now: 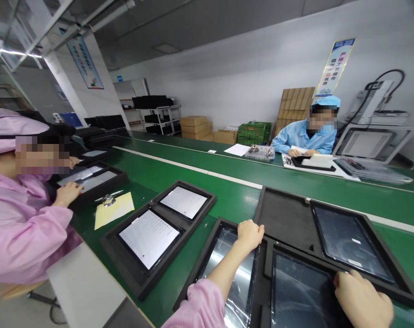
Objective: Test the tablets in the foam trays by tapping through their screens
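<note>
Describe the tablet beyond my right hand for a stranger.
On the green workbench, find the black foam tray beyond your right hand. The tablet lies in its right compartment. Two small white marks on its dark screen set it apart from the unmarked dark tablet nearer you.

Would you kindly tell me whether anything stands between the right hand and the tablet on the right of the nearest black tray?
Nothing visible does: the right hand is at the upper right corner of the tablet in the black tray. The hand's underside is hidden, so contact is unclear.
</note>
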`<state>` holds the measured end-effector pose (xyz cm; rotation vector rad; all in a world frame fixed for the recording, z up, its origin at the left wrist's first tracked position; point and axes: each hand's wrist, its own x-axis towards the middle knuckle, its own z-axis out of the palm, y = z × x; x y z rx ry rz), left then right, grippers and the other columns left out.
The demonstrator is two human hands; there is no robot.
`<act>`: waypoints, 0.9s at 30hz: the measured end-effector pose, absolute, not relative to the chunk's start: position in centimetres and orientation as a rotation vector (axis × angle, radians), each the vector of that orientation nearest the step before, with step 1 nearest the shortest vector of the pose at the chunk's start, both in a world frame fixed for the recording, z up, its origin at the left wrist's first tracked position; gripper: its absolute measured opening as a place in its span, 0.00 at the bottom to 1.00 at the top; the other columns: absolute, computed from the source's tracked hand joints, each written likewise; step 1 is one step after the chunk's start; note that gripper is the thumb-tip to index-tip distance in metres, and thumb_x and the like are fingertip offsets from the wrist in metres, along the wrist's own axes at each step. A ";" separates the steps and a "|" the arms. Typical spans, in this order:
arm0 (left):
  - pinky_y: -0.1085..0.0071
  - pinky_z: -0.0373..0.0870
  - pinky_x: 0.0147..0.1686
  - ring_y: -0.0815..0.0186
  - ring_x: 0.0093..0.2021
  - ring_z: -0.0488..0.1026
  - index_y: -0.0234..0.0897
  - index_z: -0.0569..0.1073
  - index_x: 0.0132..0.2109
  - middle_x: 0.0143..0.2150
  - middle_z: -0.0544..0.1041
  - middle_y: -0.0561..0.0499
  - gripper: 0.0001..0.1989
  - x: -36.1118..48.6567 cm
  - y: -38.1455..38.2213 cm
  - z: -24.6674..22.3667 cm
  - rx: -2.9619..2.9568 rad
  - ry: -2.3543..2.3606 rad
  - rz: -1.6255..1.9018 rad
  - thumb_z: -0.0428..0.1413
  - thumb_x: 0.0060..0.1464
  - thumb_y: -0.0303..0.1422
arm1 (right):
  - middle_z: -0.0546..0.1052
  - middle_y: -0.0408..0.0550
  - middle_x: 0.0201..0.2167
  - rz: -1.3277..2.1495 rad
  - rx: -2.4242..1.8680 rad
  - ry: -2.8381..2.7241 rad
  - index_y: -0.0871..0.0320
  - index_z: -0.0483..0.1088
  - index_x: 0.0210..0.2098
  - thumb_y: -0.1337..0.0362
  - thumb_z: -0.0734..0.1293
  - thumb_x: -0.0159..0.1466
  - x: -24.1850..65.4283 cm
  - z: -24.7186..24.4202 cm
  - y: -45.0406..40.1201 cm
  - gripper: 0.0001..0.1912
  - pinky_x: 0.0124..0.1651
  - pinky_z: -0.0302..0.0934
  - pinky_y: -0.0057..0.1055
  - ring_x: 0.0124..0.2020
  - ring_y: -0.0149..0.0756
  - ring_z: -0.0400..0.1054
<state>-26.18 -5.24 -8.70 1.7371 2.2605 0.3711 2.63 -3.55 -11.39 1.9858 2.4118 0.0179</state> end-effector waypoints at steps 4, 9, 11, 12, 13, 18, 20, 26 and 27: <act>0.65 0.68 0.53 0.57 0.48 0.78 0.36 0.85 0.34 0.41 0.81 0.41 0.28 -26.2 -5.3 -8.6 1.741 2.258 0.374 0.43 0.71 0.38 | 0.78 0.56 0.42 0.020 2.001 2.365 0.53 0.80 0.31 0.73 0.60 0.65 2.2 -10.7 -3.7 0.18 0.42 0.61 0.41 0.47 0.50 0.74; 0.64 0.68 0.53 0.57 0.48 0.78 0.36 0.85 0.33 0.43 0.81 0.40 0.29 -26.2 -5.2 -8.2 1.754 2.256 0.356 0.43 0.72 0.38 | 0.78 0.53 0.40 -0.046 1.973 2.341 0.52 0.79 0.28 0.75 0.58 0.67 2.2 -10.0 -4.1 0.22 0.40 0.58 0.39 0.47 0.47 0.74; 0.64 0.68 0.53 0.56 0.48 0.78 0.35 0.85 0.34 0.43 0.81 0.39 0.29 -26.1 -5.2 -8.1 1.757 2.259 0.346 0.43 0.72 0.38 | 0.78 0.52 0.40 -0.068 1.943 2.358 0.52 0.79 0.28 0.78 0.57 0.64 2.2 -9.9 -4.1 0.22 0.39 0.56 0.38 0.46 0.44 0.74; 0.64 0.68 0.53 0.56 0.48 0.78 0.35 0.85 0.34 0.43 0.81 0.39 0.29 -26.1 -5.2 -8.0 1.757 2.260 0.341 0.43 0.72 0.38 | 0.78 0.51 0.40 -0.079 1.935 2.368 0.52 0.78 0.28 0.79 0.58 0.63 2.2 -9.9 -4.1 0.22 0.38 0.55 0.37 0.46 0.44 0.74; 0.64 0.69 0.53 0.56 0.49 0.78 0.34 0.85 0.34 0.43 0.81 0.39 0.29 -26.1 -5.2 -8.0 1.757 2.262 0.336 0.43 0.72 0.38 | 0.78 0.51 0.40 -0.085 1.934 2.375 0.52 0.78 0.28 0.80 0.58 0.62 2.2 -9.9 -4.0 0.22 0.38 0.55 0.37 0.45 0.43 0.74; 0.65 0.69 0.53 0.56 0.49 0.78 0.35 0.85 0.35 0.43 0.81 0.40 0.28 -26.2 -5.2 -8.0 1.758 2.271 0.329 0.43 0.72 0.38 | 0.78 0.51 0.40 -0.049 1.916 2.382 0.54 0.77 0.27 0.80 0.58 0.61 2.0 -9.9 -4.0 0.21 0.38 0.55 0.36 0.46 0.43 0.73; 0.65 0.69 0.53 0.56 0.49 0.78 0.35 0.85 0.34 0.42 0.81 0.40 0.29 -26.2 -5.2 -8.0 1.760 2.271 0.327 0.43 0.72 0.38 | 0.77 0.52 0.41 -0.004 1.921 2.379 0.55 0.77 0.28 0.79 0.58 0.62 1.8 -10.1 -4.2 0.19 0.39 0.57 0.37 0.45 0.44 0.73; 0.67 0.68 0.54 0.58 0.49 0.78 0.36 0.84 0.32 0.42 0.81 0.41 0.29 -26.3 -5.3 -7.8 1.748 2.278 0.325 0.44 0.72 0.39 | 0.76 0.60 0.45 0.321 1.955 2.430 0.63 0.78 0.40 0.76 0.59 0.66 0.7 -11.2 -4.3 0.16 0.47 0.60 0.40 0.49 0.49 0.71; 0.67 0.68 0.54 0.59 0.49 0.78 0.36 0.84 0.31 0.42 0.81 0.41 0.29 -26.3 -5.2 -7.7 1.741 2.283 0.326 0.44 0.72 0.39 | 0.75 0.60 0.45 0.291 1.966 2.433 0.63 0.78 0.40 0.77 0.58 0.66 0.5 -11.2 -4.2 0.16 0.47 0.60 0.39 0.49 0.48 0.71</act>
